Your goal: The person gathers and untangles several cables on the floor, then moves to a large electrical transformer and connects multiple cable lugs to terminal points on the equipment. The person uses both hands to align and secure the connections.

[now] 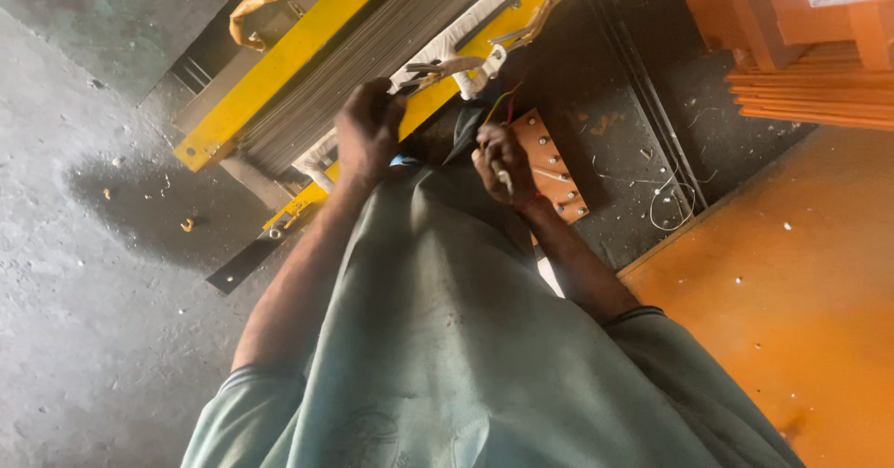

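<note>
My left hand is curled over the white-taped edge of a stack of grey metal sheets, which sits clamped between yellow frame bars. My right hand, with a red thread at its wrist, grips a thin pale tool. It rests over a small orange-brown terminal board studded with screws. Thin red and yellow wires run from the board up toward the frame. My grey-green shirt hides whatever lies below both hands.
An orange platform lies to the right, and a stack of orange strips sits at the upper right. Loose white wire lies on the dark floor by a metal rail. Grey concrete floor with small debris spreads left.
</note>
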